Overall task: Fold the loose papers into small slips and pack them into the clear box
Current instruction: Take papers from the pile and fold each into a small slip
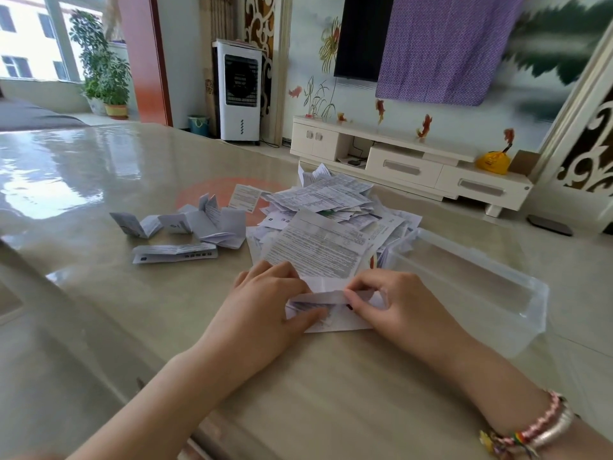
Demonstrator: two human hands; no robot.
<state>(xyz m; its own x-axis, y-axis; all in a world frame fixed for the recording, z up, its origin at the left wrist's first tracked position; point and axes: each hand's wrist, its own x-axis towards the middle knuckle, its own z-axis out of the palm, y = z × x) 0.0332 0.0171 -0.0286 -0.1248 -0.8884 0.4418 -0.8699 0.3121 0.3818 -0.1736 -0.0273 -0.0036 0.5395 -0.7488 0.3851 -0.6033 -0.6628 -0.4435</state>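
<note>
White folded slips [185, 227], about six, lie at the left of the bench [99, 310], beside one heap of papers [331, 210]. Left hand [265, 303] presses flat and right hand [394, 300] pinches one sheet [318, 257] mid-fold. One clear box [471, 287] stands rightmost.

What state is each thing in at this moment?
Clear plastic box: open, empty.
White printed sheet: partly folded, under both hands.
Left hand: presses sheet.
Right hand: pinches fold.
Loose paper pile: unfolded.
Folded white slips: on table, unpacked.
</note>
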